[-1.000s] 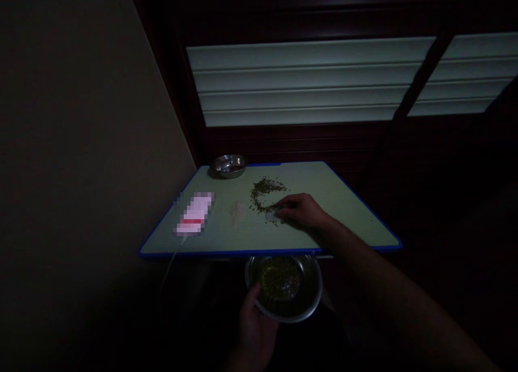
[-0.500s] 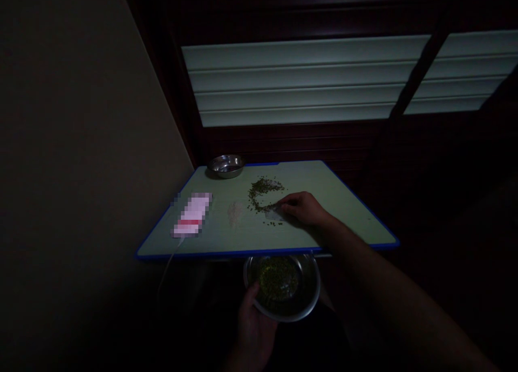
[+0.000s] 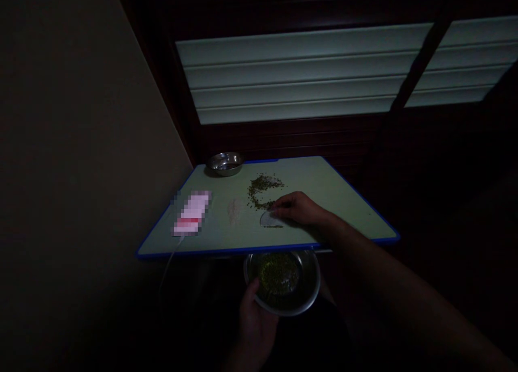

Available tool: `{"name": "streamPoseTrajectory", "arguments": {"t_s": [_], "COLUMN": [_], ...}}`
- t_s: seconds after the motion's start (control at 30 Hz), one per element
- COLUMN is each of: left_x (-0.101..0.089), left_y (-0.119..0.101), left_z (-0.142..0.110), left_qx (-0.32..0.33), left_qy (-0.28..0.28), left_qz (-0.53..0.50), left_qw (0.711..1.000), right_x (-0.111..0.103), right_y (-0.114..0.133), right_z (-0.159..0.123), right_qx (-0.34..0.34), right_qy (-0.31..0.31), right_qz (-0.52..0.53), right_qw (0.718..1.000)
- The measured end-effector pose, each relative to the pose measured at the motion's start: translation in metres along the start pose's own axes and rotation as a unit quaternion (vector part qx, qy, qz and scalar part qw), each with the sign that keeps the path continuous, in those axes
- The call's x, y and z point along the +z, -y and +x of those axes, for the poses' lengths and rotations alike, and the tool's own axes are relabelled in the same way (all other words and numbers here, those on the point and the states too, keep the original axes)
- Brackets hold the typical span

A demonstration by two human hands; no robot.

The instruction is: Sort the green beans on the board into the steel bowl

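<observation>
My left hand (image 3: 257,318) grips the near-left rim of a metal bowl (image 3: 299,309), thumb over the edge, just below the table's front edge. Small green grains, like mung beans (image 3: 277,275), lie in the bowl. On the pale green tabletop (image 3: 340,199), my right hand (image 3: 297,207) pinches a thin, pale, see-through flat piece (image 3: 269,219), perhaps a plastic scraper. Its lower edge rests on the table with a thin line of grains along it. Beyond it, more loose grains (image 3: 261,186) lie scattered in a curve.
A smaller metal bowl (image 3: 225,164) stands at the back-left corner. A blurred-out phone (image 3: 192,212) with a white cable (image 3: 168,264) lies on the left. A faint pale patch (image 3: 233,212) shows between phone and grains. Behind the table are dark-framed slatted panels (image 3: 299,75).
My right hand has drawn the flat piece slightly toward me and left, gathering the loose grains at the front into a thin line. My left hand still holds the bowl.
</observation>
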State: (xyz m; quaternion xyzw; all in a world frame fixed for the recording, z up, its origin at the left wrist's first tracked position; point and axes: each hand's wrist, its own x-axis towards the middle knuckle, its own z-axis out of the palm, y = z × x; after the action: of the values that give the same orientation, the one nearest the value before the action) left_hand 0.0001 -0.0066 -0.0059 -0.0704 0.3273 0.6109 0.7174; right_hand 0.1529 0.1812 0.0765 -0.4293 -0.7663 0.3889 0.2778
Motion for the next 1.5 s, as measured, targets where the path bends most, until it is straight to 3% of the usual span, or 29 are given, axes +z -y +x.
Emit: {"name": "streamPoseTrajectory", "arguments": {"t_s": [0.53, 0.93, 1.37, 1.5], "left_x": [0.004, 0.004, 0.008, 0.006], "left_y": [0.0, 0.0, 0.0, 0.0], "left_z": [0.001, 0.0, -0.002, -0.001], "left_qx": [-0.002, 0.004, 0.012, 0.011], "left_qy": [-0.004, 0.01, 0.013, 0.019], "left_qz": [-0.002, 0.004, 0.0, -0.001], "left_qw": [1.0, 1.0, 1.0, 1.0], "right_x": [0.006, 0.003, 0.004, 0.005], "right_y": [0.024, 0.02, 0.027, 0.024], "right_z": [-0.031, -0.034, -0.039, -0.037], "right_qx": [-0.021, 0.018, -0.021, -0.008], "right_qy": [0.095, 0.106, 0.146, 0.099], "right_qz": [0.023, 0.073, 0.039, 0.058], "right_qw": [0.995, 0.991, 0.988, 0.993]}}
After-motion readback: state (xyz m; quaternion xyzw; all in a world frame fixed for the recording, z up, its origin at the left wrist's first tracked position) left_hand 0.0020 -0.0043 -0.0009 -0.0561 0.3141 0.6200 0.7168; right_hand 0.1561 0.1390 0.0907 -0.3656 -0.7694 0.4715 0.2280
